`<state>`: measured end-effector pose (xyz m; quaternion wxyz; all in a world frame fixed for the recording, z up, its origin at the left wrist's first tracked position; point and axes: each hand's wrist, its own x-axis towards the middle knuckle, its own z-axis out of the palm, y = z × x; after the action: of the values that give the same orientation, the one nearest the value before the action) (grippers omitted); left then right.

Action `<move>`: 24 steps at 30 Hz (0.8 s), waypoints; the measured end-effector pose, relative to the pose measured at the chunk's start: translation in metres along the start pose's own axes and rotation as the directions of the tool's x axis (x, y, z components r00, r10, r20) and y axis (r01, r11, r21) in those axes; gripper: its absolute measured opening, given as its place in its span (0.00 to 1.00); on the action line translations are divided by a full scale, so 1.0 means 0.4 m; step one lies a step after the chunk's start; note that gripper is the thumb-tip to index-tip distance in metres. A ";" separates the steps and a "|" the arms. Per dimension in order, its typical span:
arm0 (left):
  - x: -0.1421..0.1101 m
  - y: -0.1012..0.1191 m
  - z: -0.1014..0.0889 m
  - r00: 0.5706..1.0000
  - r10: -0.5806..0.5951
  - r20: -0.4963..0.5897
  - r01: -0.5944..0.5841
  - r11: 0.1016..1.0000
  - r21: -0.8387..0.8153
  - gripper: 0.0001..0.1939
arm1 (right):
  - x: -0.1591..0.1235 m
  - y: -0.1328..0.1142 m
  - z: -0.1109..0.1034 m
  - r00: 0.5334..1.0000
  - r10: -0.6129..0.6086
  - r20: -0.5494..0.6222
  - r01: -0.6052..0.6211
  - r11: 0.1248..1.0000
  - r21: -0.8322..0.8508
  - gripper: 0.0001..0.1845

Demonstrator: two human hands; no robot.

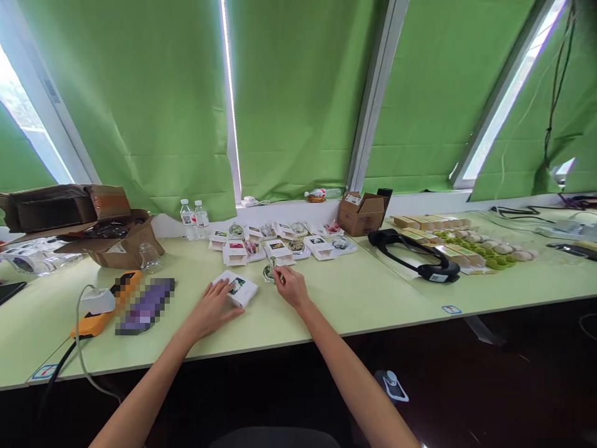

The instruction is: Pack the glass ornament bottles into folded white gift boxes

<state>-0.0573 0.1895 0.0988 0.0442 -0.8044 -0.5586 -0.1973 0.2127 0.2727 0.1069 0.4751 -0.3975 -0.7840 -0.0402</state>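
My left hand lies over the left end of a small white box with a green and white picture on top. Its fingers rest on the box and its thumb lies along the near edge, holding it against the table. My right hand is closed in a pinch just to the right, at a small round greenish item on the table. Whatever the fingertips pinch is too small and partly hidden to name. Behind both hands stand rows of similar white picture boxes, with round items in clear wrapping beside them.
Left are a purple phone-like item, an orange power strip, open cardboard boxes and two water bottles. To the right are a small carton, a black headset and green egg trays. The table's front edge runs nearby.
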 end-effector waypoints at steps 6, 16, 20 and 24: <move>-0.130 0.105 -0.046 0.978 0.208 -0.017 -0.208 0.978 -0.008 0.44 | 0.003 -0.013 -0.013 0.993 0.084 0.078 -0.083 0.996 -0.013 0.16; -0.066 0.151 -0.134 0.993 -0.093 -0.076 0.028 0.794 -0.607 0.17 | 0.002 -0.018 -0.012 0.990 0.092 0.111 -0.089 0.996 -0.028 0.17; 0.026 0.128 -0.104 0.986 -0.165 0.022 0.106 0.525 -0.844 0.24 | 0.001 -0.019 -0.012 0.988 0.075 0.132 -0.071 0.997 -0.037 0.16; 0.091 0.097 -0.061 0.983 -0.181 0.019 0.101 0.457 -0.884 0.27 | 0.002 -0.018 -0.014 0.982 0.085 0.171 -0.079 0.996 -0.044 0.16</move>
<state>-0.0175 0.2002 0.1402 -0.3706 -0.6547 -0.4398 -0.4905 0.2117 0.2660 0.1129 0.3992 -0.4401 -0.8043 -0.0006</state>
